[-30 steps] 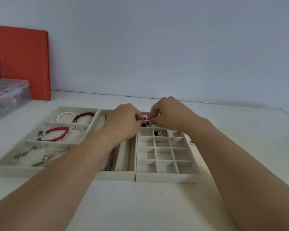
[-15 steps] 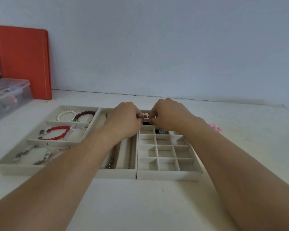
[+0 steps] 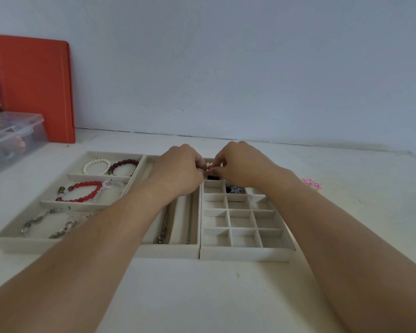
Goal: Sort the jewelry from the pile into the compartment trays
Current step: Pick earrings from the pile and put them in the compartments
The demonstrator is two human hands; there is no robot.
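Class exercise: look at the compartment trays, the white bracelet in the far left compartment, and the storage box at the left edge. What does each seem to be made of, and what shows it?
Compartment trays: probably velvet-like fabric over board; matte beige, soft edges.
White bracelet: pearl-like beads, glossy, round; real or imitation cannot be told.
Storage box: clear plastic; see-through walls, shiny lid.

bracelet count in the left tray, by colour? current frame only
White pearl bracelet: 1
Dark red bead bracelet: 1
Bright red bead bracelet: 1
Silver bracelet: at least 1; tangled, the exact number is unclear
Total: at least 4 in the left tray
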